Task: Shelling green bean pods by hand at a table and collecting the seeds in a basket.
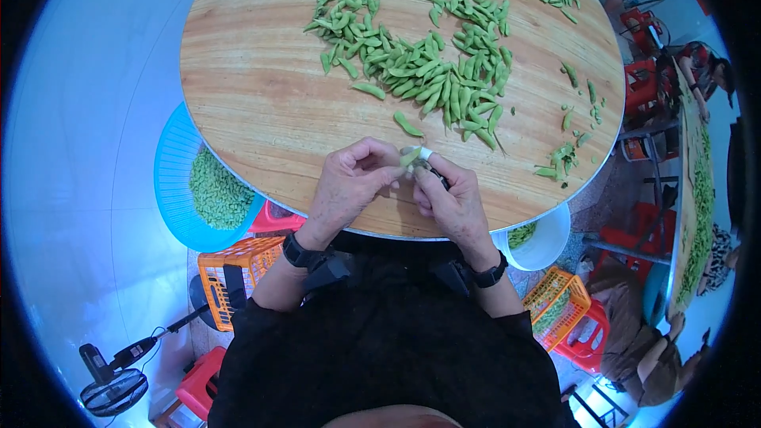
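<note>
My left hand (pixel 353 178) and my right hand (pixel 448 194) meet over the near edge of a round wooden table (pixel 261 103). Both pinch one green bean pod (pixel 410 157) between their fingertips. A white band wraps a finger of my right hand, and a small dark tool shows in that hand. One loose pod (pixel 407 124) lies just beyond my fingers. Farther out, a large heap of green pods (pixel 432 71) spreads across the table's middle and far side. A small scatter of pods and scraps (pixel 564 160) lies to the right.
A blue basket of shelled green beans (pixel 208 190) sits below the table's left edge, over an orange crate (pixel 238 265). A white bowl (pixel 547 239) and another orange crate (pixel 559 305) stand at the right. Other people sit at a second table (pixel 694 190) on the right. A fan (pixel 111 384) stands at lower left.
</note>
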### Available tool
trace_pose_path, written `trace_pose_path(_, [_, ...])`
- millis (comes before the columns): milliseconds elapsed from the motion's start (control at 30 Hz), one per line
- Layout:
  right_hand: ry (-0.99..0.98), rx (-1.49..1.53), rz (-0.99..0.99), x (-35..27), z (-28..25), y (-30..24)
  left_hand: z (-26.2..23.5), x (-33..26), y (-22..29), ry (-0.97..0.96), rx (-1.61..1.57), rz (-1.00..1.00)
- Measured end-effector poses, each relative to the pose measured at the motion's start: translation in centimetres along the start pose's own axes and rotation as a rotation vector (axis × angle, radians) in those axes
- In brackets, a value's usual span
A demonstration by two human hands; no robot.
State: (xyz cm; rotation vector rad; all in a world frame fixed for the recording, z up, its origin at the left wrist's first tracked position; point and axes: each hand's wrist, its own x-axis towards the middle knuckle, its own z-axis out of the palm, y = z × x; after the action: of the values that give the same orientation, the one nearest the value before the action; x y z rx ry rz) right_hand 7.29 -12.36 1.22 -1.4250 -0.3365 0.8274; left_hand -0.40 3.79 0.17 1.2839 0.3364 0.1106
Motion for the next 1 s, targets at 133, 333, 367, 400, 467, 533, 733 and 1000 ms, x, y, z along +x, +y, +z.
trace_pose_path(133, [-0.075, 0.054, 0.017, -0.1, -0.4, 0.3, 0.6, -0.3, 0.6, 0.043, 0.140, 0.016])
trace_pose_path(333, [-0.157, -0.053, -0.076, -0.3, -1.2, 0.3, 0.5, -0.4, 1.2, -0.006, 0.164, -0.017])
trace_pose_path(367, [-0.130, -0.154, -0.199, 0.0, -1.1, 0.8, 0.5, -0.4, 1.2, -0.031, 0.179, -0.003])
trace_pose_path(400, [-0.106, -0.256, -0.322, 0.2, -1.1, 1.1, 0.6, -0.5, 1.2, -0.030, 0.179, -0.005])
trace_pose_path(467, [-0.102, -0.267, -0.333, 0.1, -1.1, 1.0, 1.0, -0.7, 1.0, 0.006, 0.141, 0.006])
trace_pose_path(533, [-0.100, -0.281, -0.344, -0.1, -1.0, 0.6, 1.1, -0.9, 0.7, 0.034, 0.171, 0.046])
trace_pose_path(733, [-0.218, 0.027, -0.070, -0.8, -1.9, -0.3, 1.5, -1.2, 0.8, 0.074, 0.183, 0.086])
trace_pose_path(1000, [-0.266, -0.054, -0.130, -0.9, -2.2, -0.9, 1.7, -1.5, 0.5, 0.118, 0.208, 0.146])
